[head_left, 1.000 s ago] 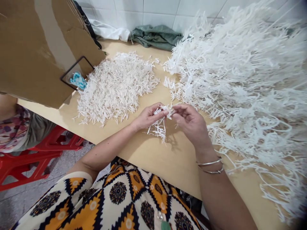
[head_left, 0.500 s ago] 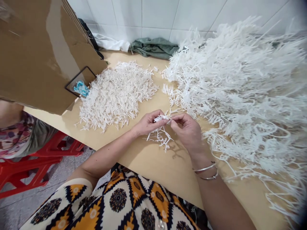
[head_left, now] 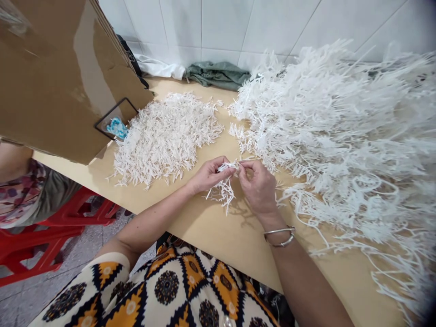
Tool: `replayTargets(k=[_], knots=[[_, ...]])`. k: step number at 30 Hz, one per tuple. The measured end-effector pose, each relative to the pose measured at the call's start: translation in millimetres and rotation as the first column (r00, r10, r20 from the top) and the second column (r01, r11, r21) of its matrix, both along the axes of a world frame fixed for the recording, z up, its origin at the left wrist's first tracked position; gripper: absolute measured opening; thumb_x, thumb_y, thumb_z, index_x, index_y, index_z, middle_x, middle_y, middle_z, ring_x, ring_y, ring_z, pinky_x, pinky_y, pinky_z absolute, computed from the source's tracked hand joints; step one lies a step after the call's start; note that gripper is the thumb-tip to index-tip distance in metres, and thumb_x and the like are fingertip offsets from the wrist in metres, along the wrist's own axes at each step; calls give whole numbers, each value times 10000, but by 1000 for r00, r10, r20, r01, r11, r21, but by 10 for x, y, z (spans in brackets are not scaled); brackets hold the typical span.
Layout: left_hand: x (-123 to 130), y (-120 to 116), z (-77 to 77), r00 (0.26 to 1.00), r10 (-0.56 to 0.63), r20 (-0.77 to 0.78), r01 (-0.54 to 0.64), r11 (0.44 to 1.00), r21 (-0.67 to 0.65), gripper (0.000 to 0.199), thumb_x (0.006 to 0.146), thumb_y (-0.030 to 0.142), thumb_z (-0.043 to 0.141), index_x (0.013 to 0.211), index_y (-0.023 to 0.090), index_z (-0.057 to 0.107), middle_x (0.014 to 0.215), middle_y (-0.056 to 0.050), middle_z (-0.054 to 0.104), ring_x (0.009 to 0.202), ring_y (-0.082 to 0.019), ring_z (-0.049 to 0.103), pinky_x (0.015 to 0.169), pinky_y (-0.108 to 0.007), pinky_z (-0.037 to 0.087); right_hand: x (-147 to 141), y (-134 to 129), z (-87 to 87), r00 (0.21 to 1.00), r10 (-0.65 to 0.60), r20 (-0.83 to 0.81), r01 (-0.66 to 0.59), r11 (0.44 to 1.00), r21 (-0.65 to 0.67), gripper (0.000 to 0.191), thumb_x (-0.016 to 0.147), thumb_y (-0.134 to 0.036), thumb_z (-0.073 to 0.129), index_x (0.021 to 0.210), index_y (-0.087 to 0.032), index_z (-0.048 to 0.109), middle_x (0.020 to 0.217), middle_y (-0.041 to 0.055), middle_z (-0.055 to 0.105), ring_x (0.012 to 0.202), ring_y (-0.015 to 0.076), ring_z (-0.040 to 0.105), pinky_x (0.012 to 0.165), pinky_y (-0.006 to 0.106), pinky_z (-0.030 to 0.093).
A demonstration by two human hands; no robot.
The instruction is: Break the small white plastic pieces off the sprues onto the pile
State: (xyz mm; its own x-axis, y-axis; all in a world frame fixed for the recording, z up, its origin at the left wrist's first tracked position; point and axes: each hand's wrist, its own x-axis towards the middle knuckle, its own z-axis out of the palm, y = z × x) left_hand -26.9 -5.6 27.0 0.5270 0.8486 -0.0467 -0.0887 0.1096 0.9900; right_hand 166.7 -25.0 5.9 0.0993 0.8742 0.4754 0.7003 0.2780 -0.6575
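My left hand (head_left: 210, 175) is closed on a small bunch of white branched plastic sprigs (head_left: 223, 193), whose twiggy ends hang below the fingers. Thumb and forefinger of my right hand (head_left: 257, 184) pinch at the upper end of that bunch, close against the left fingertips. Exactly which piece the right fingers grip is too small to make out. Both hands are over the tan tabletop (head_left: 204, 222). Beyond the left hand lies a low heap of short white sprigs (head_left: 170, 134). A much larger, tangled pile of long white sprigs (head_left: 327, 131) spreads to the right of my right hand.
A big cardboard box (head_left: 51, 81) stands at the left, with a black-framed clear holder (head_left: 117, 120) by it. Green cloth (head_left: 218, 73) and white cloth (head_left: 161, 67) lie along the tiled wall. At far left a person sits by red stools (head_left: 44, 250).
My right hand has shifted slightly left, nearer the left fingertips. The hanging sprigs have swung a little left and bunched closer together. My left hand keeps its hold.
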Motion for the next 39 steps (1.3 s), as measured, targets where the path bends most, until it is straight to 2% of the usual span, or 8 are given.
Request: replayTargets(k=[3,5,12,19,23,31,35,39], knots=[[-8,-33,8,998,-59,8,59,998,-37,532,824,639,830,862,170,582,684,32,650,535,-68,549,548,-213,428,254,68,-22,988,-151,-29,152,988,15,104,946,-322,589,869,-269,634,843,70,757,786,263,687,812,429,561],[-3,-38,3,999,-39,14,40,999,-25,538,821,645,830,862,169,583,688,34,647,531,-64,542,540,-212,425,396,84,-7,977,-205,-52,208,977,54,70,950,-313,613,926,-265,659,912,74,767,875,273,703,876,448,561],[31,-4,-10,997,70,18,-70,998,-1,508,878,632,789,893,181,555,742,37,651,560,-52,536,563,-209,417,228,-20,156,992,83,-94,-73,992,106,143,1008,-273,590,1104,-251,694,1179,114,769,1182,279,712,1092,478,534],[34,-6,-11,996,89,-13,-88,995,47,513,894,649,764,902,188,539,747,41,627,584,-50,511,573,-209,391,71,-132,294,883,243,-402,-332,928,-169,156,978,-384,715,1067,-269,771,1074,35,808,1012,226,749,989,422,581],[40,-8,25,996,89,-28,-88,996,33,559,845,687,791,906,191,539,746,43,606,585,-52,488,567,-216,384,57,-108,235,887,237,-397,-319,936,-152,53,930,-304,764,971,-272,775,979,8,800,952,211,738,951,411,579],[41,11,66,994,106,14,-106,994,-16,578,780,677,847,902,194,554,732,65,530,589,-47,465,571,-210,398,78,-70,167,764,211,-609,-435,867,-245,167,836,-364,851,942,-264,768,915,3,790,841,185,725,818,366,572],[43,24,46,995,96,20,-96,995,-9,567,780,662,854,860,187,553,713,63,521,593,-47,457,576,-208,387,84,-77,187,794,207,-572,-419,868,-268,163,845,-375,817,951,-259,773,895,10,790,810,184,708,786,367,554],[21,40,-23,1000,21,-18,-21,1000,8,548,818,658,824,896,186,558,721,52,548,578,-52,442,549,-213,345,61,-87,190,880,153,-449,-282,930,-236,92,831,-300,775,907,-253,755,914,22,793,852,205,716,838,392,564]])
